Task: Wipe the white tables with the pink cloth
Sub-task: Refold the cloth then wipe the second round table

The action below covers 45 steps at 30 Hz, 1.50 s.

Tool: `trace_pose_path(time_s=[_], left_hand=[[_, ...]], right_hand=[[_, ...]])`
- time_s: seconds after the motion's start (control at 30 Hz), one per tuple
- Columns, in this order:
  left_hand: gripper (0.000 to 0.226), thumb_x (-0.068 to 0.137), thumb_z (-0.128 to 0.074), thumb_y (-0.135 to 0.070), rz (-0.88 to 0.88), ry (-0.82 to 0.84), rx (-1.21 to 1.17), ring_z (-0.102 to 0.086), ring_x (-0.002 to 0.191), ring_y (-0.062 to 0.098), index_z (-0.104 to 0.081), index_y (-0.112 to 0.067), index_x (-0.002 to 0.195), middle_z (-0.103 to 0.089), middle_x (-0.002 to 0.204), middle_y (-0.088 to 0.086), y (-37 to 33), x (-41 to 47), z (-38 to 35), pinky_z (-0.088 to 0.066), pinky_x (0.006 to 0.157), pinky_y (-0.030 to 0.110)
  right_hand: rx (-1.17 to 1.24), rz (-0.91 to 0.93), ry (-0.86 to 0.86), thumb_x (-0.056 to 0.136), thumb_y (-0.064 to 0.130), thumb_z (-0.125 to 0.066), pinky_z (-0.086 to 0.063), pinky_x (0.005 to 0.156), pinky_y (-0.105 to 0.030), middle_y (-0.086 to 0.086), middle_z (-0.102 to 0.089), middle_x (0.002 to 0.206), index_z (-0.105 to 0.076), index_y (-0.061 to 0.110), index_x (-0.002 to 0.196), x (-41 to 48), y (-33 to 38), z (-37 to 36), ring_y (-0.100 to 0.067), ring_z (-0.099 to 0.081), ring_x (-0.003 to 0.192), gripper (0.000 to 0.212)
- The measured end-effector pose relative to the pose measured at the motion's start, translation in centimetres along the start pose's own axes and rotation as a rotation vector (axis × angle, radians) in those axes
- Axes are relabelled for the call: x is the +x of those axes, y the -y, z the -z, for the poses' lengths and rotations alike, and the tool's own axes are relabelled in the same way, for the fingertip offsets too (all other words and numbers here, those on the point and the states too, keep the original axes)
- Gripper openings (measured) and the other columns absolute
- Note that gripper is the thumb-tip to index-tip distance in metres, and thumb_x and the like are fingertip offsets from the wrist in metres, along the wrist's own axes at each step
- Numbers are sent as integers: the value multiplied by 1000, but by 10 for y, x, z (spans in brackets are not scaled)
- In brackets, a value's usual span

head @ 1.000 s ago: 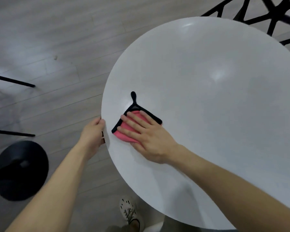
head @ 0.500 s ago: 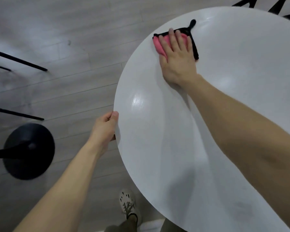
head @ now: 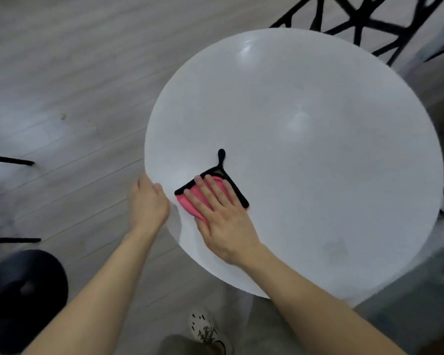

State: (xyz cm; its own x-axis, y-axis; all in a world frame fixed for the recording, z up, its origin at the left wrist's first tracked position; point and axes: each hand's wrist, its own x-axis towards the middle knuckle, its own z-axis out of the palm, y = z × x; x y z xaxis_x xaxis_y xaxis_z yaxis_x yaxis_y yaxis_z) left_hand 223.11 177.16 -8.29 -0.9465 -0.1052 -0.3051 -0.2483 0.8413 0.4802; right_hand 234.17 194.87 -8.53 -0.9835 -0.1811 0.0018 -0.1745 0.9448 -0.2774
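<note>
Pink cloth (head: pixel 183 202), under flat right hand (head: pixel 223 216), back beside left hand (head: pixel 148 203) clasped round white table (head: pixel 305 175) rim.

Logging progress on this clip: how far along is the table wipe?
Done: passes down the left side; the pink cloth was at the far-left rim half a second ago. In hand: the right hand presses it flat by the near-left rim; the left hand grips the white table at its edge. Left, likely: the centre and right side, where a dull patch shows near the edge.
</note>
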Motion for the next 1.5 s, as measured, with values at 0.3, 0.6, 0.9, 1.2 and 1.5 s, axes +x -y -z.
trace_pose_path(time_s=[0.3,0.6,0.9,1.2,1.5], left_hand=[[58,102,-59,-45,-544,98,388,-22,158,36,-46,-17,152,-30,168,16,-65,-63,-32,-22,129,54],[139,57,-72,-96,-760,353,627,-4,163,35,-11,-38,167,-4,177,10,-159,-70,-53,-19,129,57],[160,30,-76,-100,-702,437,748,-1,163,31,-1,-48,162,1,177,-2,-231,-30,-72,-30,121,70],[159,32,-68,-105,-731,406,806,0,165,27,5,-50,162,4,177,-7,-236,-34,-71,-37,120,65],[159,33,-73,-102,-716,386,811,-1,165,24,4,-52,163,3,177,-10,-239,-37,-66,-39,119,63]], right_hand=[[-53,-444,-121,116,39,-33,-12,135,-51,1,-5,182,-17,30,173,-152,-72,22,-19,1,168,59],[-121,-1080,-239,112,49,-18,-5,136,-52,-6,-3,182,-10,28,174,-211,-182,43,-26,-3,168,65],[-99,-778,-227,114,37,-31,-13,133,-59,-11,-11,181,-18,24,173,-178,-121,37,-31,-3,168,62],[-107,-241,-66,115,45,-32,-9,136,-51,-1,-11,181,-19,34,172,-137,-228,66,-23,-5,168,60],[-181,-878,-175,111,44,-21,-6,135,-54,-10,-13,181,-19,27,173,-63,-362,102,-30,-9,167,64]])
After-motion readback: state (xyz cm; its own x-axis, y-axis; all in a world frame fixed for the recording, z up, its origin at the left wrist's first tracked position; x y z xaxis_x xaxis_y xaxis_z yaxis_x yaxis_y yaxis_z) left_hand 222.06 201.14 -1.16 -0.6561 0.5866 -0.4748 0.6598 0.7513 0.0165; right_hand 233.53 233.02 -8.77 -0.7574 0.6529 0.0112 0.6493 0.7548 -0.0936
